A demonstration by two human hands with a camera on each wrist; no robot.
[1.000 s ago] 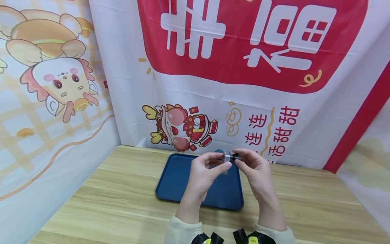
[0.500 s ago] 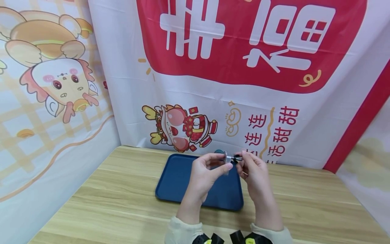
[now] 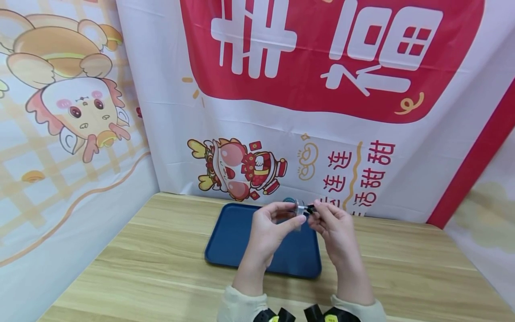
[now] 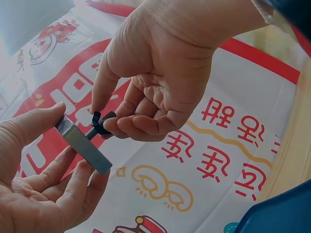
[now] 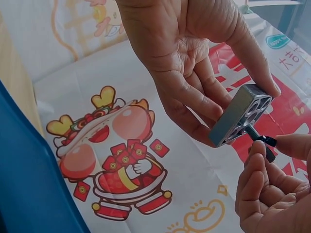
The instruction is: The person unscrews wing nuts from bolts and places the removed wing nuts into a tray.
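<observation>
My left hand [image 3: 265,232] grips a small grey metal block [image 4: 85,145] by its edges, between thumb and fingers. In the right wrist view, the block's face shows round openings. A threaded bolt [image 5: 251,131] sticks out of that face toward my right hand [image 3: 335,230]. On the bolt sits a black wing nut [image 5: 267,141], some way out from the block. My right thumb and fingertips pinch the wing nut from both sides. Part of the nut and the bolt's end is hidden by the fingers in the head view. Both hands are raised above the tray.
A dark blue tray [image 3: 229,241] lies on the wooden table [image 3: 153,268] below the hands. Behind the table hangs a printed red and white cloth [image 3: 169,134], with another patterned cloth [image 3: 24,197] at the left.
My right hand has turned, its fingers shifting round the wing nut. The bolt's end showed more half a second ago and is now covered. The left hand has stayed nearly still.
</observation>
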